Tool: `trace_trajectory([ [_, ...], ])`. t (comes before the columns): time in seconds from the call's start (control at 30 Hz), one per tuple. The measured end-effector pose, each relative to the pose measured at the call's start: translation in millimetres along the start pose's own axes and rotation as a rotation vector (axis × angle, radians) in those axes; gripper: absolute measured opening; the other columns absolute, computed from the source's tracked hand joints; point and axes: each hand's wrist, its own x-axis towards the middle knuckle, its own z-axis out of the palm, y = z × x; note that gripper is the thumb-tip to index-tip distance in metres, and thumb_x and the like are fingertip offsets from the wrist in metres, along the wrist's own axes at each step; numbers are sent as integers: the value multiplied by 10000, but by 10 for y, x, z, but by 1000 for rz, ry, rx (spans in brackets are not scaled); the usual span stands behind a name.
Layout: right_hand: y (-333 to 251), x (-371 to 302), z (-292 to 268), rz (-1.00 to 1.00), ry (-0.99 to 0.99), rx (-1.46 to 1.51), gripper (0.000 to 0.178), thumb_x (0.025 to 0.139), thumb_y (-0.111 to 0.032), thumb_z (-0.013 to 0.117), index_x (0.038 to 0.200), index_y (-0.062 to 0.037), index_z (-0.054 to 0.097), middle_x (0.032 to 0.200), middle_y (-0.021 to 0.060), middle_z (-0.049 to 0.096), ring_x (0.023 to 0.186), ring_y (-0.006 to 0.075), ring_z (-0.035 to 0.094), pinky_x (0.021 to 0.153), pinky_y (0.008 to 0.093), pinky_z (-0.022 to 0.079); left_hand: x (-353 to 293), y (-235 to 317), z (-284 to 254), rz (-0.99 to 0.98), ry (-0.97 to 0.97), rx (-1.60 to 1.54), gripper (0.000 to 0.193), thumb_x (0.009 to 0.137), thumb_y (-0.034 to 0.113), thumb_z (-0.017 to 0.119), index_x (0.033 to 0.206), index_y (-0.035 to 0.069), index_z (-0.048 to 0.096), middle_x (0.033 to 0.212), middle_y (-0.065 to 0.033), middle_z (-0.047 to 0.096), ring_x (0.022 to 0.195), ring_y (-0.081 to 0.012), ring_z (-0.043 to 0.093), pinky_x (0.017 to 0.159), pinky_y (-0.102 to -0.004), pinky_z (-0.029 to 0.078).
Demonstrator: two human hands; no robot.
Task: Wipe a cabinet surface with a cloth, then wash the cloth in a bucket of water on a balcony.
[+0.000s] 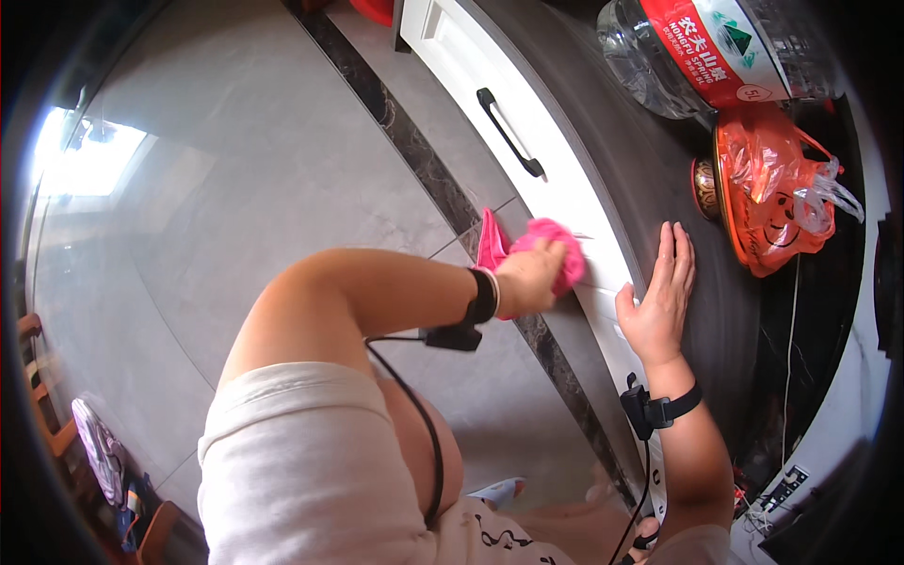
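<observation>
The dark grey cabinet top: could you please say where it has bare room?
Bare: the strip between the white drawer front and the clear plastic bottle, and the patch right of the right hand, below the orange plastic bag. Crowded: where bottle and bag sit close together.

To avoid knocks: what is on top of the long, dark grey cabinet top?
The right hand, a large clear red-labelled plastic bottle, and an orange plastic bag on a gold-patterned round stand. The cabinet top under them is covered; the bag's contents cannot be made out.
</observation>
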Motion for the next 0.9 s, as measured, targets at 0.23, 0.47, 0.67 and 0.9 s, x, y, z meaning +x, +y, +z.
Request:
trace_trajectory([
  [0.23, -33, 38, -5, 17, -13, 11, 749, 622, -49, 568, 1312, 9, 280, 1308, 208, 311, 1218, 379, 301, 1028, 469, 225, 2, -133, -20, 423, -165, 620, 402, 677, 119, 631, 1055, 143, 498, 1062, -104, 433, 873, -253, 543, 686, -366, 468],
  [0.47, -63, 60, -60, 53, -71, -2, 755, 642, -68, 579, 1319, 25, 257, 1327, 225, 285, 1236, 403, 265, 1031, 478, 205, -6, -645, 282, 873, -428, 666, 410, 657, 299, 636, 1060, 240, 585, 1215, -69, 410, 1115, -316, 385, 981, -505, 216],
  [0.67, -90, 82, -96, 81, -125, 27, 754, 642, -71, 573, 1316, 43, 254, 1330, 250, 267, 1231, 435, 259, 1021, 497, 207, 306, -1072, -591, 494, -64, 583, 467, 592, 330, 669, 1043, 243, 588, 1049, -52, 449, 1020, -267, 411, 936, -485, 263],
  [0.9, -107, 167, -70, 130, -198, 23, 744, 638, -44, 545, 1303, 81, 236, 1331, 276, 242, 1236, 450, 241, 1020, 513, 201, 229, -1953, -2168, 73, 500, 611, 483, 580, 294, 661, 1048, 211, 577, 1104, -85, 458, 1026, -310, 438, 902, -476, 318],
])
